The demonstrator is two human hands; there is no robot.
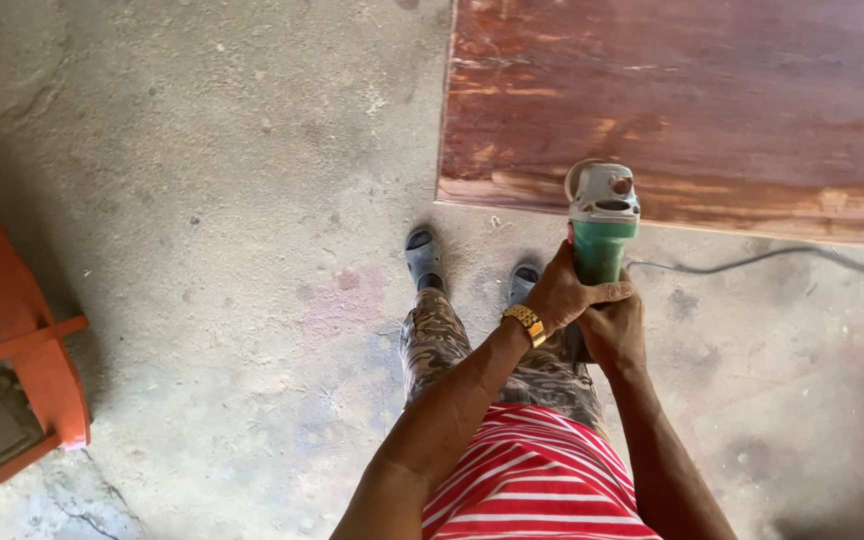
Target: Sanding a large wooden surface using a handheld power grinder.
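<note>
the angle grinder (pixel 601 225), green-bodied with a grey metal head, sits a little right of centre, its head at the near edge of a reddish-brown wooden board (pixel 692 100). whether the disc touches the wood cannot be told, since the disc is hidden under the head. the left hand (pixel 560 296) is wrapped shut around the green body from the 9 o'clock side, fingers curled over the top; a gold watch (pixel 525 323) sits on that wrist. the right hand (pixel 614 330) is closed on the rear of the tool just below, at 5 o'clock from the head, and its fingers are mostly out of sight behind the body.

the board fills the 12 to 3 o'clock part of the view and is cut off by the top and right edges. a black cable (pixel 772 258) trails along the concrete floor (pixel 202 200) toward 3 o'clock. below the hands are camouflage trousers (pixel 437 335), a red-and-white striped shirt (pixel 537 480), and grey sandals (pixel 423 257). at 8 o'clock an orange frame (pixel 37 350) is cropped by the left edge.
</note>
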